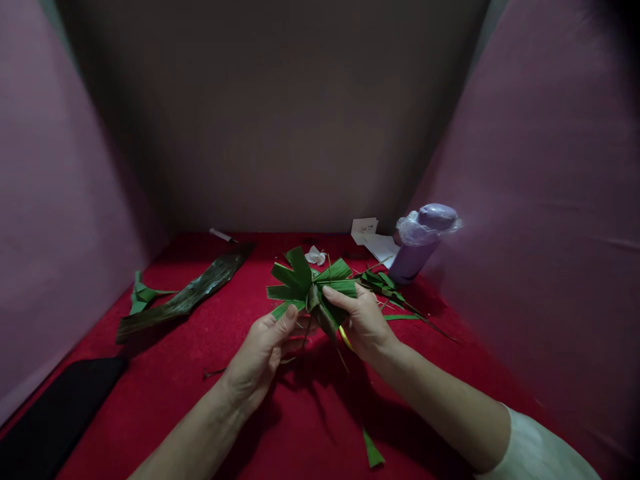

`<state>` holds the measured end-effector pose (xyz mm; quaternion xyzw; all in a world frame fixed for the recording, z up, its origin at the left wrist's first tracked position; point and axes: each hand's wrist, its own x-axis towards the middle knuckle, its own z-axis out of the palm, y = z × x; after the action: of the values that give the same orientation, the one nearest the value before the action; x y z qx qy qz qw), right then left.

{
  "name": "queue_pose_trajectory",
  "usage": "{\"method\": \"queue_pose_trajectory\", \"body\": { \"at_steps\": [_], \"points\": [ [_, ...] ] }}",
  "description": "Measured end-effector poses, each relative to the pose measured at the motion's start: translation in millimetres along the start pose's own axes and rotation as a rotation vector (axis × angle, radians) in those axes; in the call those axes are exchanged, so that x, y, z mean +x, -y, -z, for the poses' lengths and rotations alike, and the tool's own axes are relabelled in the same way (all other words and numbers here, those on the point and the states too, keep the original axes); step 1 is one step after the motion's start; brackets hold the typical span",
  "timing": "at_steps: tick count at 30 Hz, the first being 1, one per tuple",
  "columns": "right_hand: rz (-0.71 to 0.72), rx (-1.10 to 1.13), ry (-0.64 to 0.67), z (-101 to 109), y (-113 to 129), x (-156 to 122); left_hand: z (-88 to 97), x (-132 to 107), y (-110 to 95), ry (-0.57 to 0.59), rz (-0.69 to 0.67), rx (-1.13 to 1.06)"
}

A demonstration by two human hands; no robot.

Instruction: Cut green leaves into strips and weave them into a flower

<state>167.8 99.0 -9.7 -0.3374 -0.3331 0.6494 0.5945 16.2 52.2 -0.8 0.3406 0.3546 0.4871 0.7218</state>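
Between my hands, above the red cloth, is a leaf bundle [295, 275] of green strips fanned out from a darker middle. My left hand [263, 353] pinches a strip on its lower left, thumb on top and fingers curled beneath. My right hand [367, 320] grips the right side, its thumb pressed near the centre. Thin stems hang below the bundle. Behind my right hand a small part of a yellow curved thing [346, 339] shows; the rest is hidden.
A long dark leaf [190, 297] and a green leaf piece [143, 293] lie left, near a white marker-like stick [221, 235]. A purple container [415, 257] topped with clear plastic stands right, beside white papers [383, 248] and leafy stems [385, 285]. A black flat object [65, 407] lies front left.
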Motion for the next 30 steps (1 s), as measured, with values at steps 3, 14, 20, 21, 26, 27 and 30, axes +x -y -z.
{"method": "queue_pose_trajectory", "body": {
  "at_steps": [3, 14, 20, 21, 26, 27, 30],
  "points": [
    [0.004, -0.016, -0.036, -5.4, 0.3, -6.0, -1.3, 0.8, 4.6, -0.054, -0.039, -0.001],
    [0.119, -0.216, -0.034, -4.9, -12.3, -12.5, -3.2, 4.5, 5.0, -0.251, -0.139, -0.056],
    [0.717, -0.996, 0.168, 1.6, 24.1, -1.4, 1.0, -0.4, -3.7, -0.186, -0.070, 0.092],
    [0.725, -1.049, 0.226, 1.3, 27.7, -1.4, 0.9, -1.5, -4.7, -0.179, -0.065, 0.103],
    [0.709, -1.083, 0.312, 0.1, 30.4, -4.0, 1.0, -3.5, -7.6, -0.215, -0.025, 0.130],
    [0.713, -1.090, 0.312, 0.1, 30.1, -4.7, 1.4, -3.2, -7.5, -0.220, -0.023, 0.132],
    [0.769, -1.156, 0.291, 0.4, 30.1, -7.6, 2.6, -2.3, -6.0, -0.216, -0.023, 0.137]
  ]
}}
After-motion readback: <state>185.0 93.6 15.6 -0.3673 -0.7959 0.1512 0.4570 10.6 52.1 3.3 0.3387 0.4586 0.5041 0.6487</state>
